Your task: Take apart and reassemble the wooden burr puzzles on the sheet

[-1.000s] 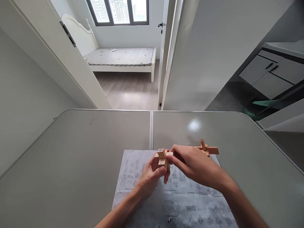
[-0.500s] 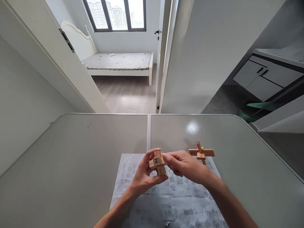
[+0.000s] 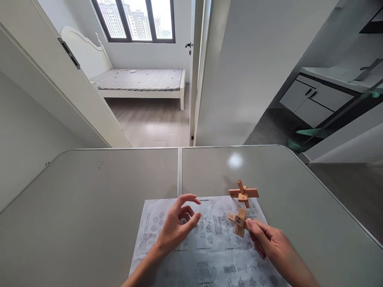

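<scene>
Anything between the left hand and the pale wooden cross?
Nothing visible stands between the left hand and the pale cross, held by the right hand; the printed sheet lies below, the darker cross farther off.

Grey table: printed sheet, wooden puzzle at sheet's edge.

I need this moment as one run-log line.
Left hand: open, empty | Right hand: holds pale wooden cross | Beyond: reddish-brown wooden cross | Below: white printed paper

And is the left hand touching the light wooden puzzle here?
Apart: the head view shows printed paper plainly between the left hand and the light wooden puzzle, which the right hand holds.
</scene>
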`<state>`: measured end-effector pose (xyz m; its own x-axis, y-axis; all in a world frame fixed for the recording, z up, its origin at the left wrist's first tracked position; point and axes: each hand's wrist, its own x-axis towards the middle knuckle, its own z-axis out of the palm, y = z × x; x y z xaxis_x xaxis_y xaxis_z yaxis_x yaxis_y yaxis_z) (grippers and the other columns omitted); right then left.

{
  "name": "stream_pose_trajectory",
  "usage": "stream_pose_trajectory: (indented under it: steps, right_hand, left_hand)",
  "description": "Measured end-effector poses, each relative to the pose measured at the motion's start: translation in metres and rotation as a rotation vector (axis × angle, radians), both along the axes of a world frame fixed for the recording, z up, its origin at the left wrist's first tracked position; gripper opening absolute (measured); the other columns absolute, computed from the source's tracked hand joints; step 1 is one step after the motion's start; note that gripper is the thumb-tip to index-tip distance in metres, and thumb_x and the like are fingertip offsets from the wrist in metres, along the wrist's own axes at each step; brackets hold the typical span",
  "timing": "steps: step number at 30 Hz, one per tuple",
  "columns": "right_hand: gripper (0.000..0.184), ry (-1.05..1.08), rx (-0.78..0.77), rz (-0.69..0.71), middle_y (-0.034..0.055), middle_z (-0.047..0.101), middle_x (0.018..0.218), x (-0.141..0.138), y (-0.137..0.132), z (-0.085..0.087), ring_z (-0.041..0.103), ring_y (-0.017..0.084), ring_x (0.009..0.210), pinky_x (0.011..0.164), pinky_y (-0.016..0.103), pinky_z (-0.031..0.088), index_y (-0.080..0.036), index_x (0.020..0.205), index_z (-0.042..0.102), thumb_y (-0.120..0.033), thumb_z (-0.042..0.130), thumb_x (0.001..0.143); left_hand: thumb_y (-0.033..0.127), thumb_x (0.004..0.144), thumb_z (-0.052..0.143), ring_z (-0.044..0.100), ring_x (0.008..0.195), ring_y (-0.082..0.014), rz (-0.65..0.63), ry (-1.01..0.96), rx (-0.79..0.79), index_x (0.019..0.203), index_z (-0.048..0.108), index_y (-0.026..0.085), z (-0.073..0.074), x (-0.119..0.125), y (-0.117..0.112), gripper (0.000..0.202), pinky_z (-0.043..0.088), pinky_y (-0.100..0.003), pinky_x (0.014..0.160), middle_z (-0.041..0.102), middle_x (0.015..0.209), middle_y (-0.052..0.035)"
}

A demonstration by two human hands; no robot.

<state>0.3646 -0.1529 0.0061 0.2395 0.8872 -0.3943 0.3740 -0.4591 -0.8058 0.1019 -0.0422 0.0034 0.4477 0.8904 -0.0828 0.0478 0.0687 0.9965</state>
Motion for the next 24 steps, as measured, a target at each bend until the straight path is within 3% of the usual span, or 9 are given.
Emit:
stream_pose_trajectory:
  steps: [5,11,18,24]
  right_hand:
    - [0.063,-0.028,-0.01,-0.129,-0.0032,0.044,0.049,0.009,-0.012,-0.014,0.043,0.018,0.052,0.054,0.029,0.036,-0.025,0.063,0.045,-0.078,0.04,0.095]
    - [0.063,-0.059,-0.028,-0.186,-0.0008,0.047,0.047,0.011,-0.011,-0.012,0.049,0.021,0.05,0.053,0.031,0.042,-0.025,0.058,0.045,-0.08,0.045,0.089]
    - [0.062,0.071,-0.065,-0.228,-0.0012,0.047,0.047,0.011,-0.008,-0.01,0.053,0.021,0.047,0.051,0.032,0.047,-0.025,0.057,0.046,-0.08,0.052,0.083]
    - [0.064,0.265,-0.118,-0.29,-0.0028,0.046,0.045,0.013,-0.007,-0.021,0.049,0.018,0.041,0.045,0.03,0.039,-0.024,0.057,0.047,-0.084,0.053,0.08]
  left_hand:
    - [0.04,0.097,0.066,0.053,0.056,-0.0073,0.074,-0.047,-0.052,0.11,0.06,0.022,-0.005,-0.002,0.002,0.024,0.047,-0.022,0.052,0.066,0.099,-0.0014]
    - [0.041,0.095,0.066,0.046,0.052,-0.0071,0.116,-0.037,-0.08,0.101,0.06,0.021,-0.008,-0.003,0.004,0.022,0.044,-0.021,0.053,0.058,0.076,0.0051]
    - [0.05,0.091,0.07,0.04,0.055,-0.0097,0.105,0.0,-0.109,0.093,0.063,0.02,-0.008,-0.009,0.004,0.03,0.035,-0.02,0.05,0.048,0.067,0.0052]
    - [0.05,0.09,0.069,0.039,0.058,-0.0109,0.123,0.029,-0.09,0.089,0.064,0.02,-0.011,-0.011,0.002,0.031,0.032,-0.02,0.05,0.047,0.067,0.0045]
